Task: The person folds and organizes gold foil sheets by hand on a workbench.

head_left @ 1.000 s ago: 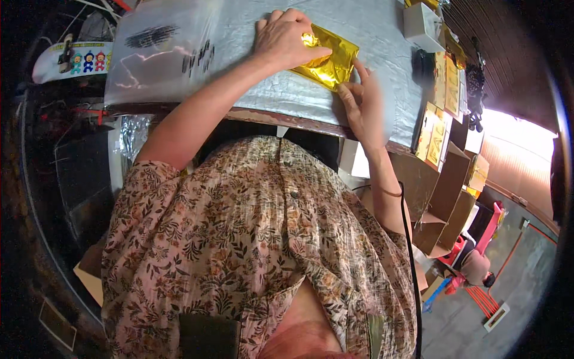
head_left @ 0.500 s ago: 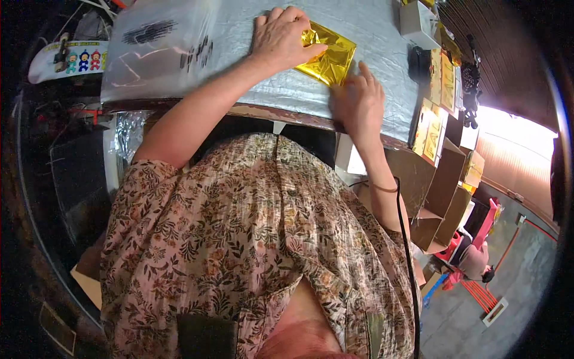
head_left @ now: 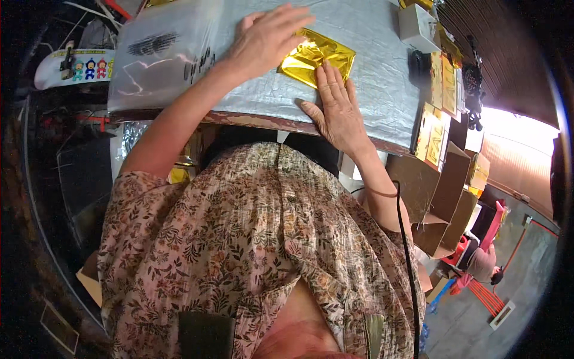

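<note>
A shiny gold foil packet [head_left: 332, 51] lies flat and creased on the silver-grey covered table [head_left: 257, 99]. My right hand [head_left: 338, 107] rests on its near right part, fingers stretched out and pointing away from me. At the packet's left side is my left hand [head_left: 269, 40], fingers extended and slightly smeared by motion; it grips nothing that I can see. Whether its fingertips touch the foil I cannot tell.
Clear plastic sheeting [head_left: 158, 60] covers the table's left part. A white box [head_left: 418, 27] and yellow printed boxes [head_left: 431, 134] line the right side. Open cardboard cartons [head_left: 445, 197] stand below on the right. Farther off, another person [head_left: 481, 263] is by the floor.
My left hand has let go of the foil and shifted left. My right hand has moved from beside the packet onto it, fingers flat. The foil lies a little flatter.
</note>
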Demonstrator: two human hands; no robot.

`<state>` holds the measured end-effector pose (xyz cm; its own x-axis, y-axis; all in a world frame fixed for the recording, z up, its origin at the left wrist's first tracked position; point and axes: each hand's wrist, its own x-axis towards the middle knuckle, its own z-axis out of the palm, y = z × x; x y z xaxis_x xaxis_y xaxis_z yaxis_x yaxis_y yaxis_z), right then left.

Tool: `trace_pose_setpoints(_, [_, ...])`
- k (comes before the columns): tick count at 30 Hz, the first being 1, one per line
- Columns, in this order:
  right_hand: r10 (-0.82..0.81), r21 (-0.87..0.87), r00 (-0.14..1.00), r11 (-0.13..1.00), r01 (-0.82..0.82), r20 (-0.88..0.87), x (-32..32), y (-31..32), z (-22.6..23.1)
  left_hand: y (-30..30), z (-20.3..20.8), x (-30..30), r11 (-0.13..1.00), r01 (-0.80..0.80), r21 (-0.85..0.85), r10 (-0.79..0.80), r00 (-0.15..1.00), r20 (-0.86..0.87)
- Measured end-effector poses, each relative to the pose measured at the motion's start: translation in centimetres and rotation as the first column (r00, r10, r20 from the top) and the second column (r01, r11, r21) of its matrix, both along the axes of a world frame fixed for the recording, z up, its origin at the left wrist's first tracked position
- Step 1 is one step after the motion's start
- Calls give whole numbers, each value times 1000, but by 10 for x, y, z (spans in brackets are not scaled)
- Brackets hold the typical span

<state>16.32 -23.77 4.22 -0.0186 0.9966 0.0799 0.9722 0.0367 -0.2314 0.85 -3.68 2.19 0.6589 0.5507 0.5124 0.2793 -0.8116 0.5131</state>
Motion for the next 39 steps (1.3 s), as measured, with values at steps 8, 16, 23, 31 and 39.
trace_pose_setpoints(8, [-4, -23, 1000, 1000, 3, -3, 1, 0, -1, -24, -6, -4, 941, 205, 270, -34, 850, -526])
trace_pose_setpoints(16, [-20, -9, 998, 1000, 21, 66, 2, 1, 4, -24, -7, -5, 948, 217, 233, -49, 823, -566])
trace_pose_setpoints(23, [46, 235, 999, 971, -44, -5, -9, 23, 20, -27, -4, -6, 952, 215, 219, -39, 793, -608])
trace_pose_setpoints(31, [103, 292, 981, 955, -52, -163, 7, 29, 5, -23, -7, -8, 965, 217, 150, -118, 863, -492])
trace_pose_setpoints(39, [131, 276, 983, 957, -92, -127, 4, 26, 16, -20, 22, -29, 837, 393, 380, -255, 895, -365])
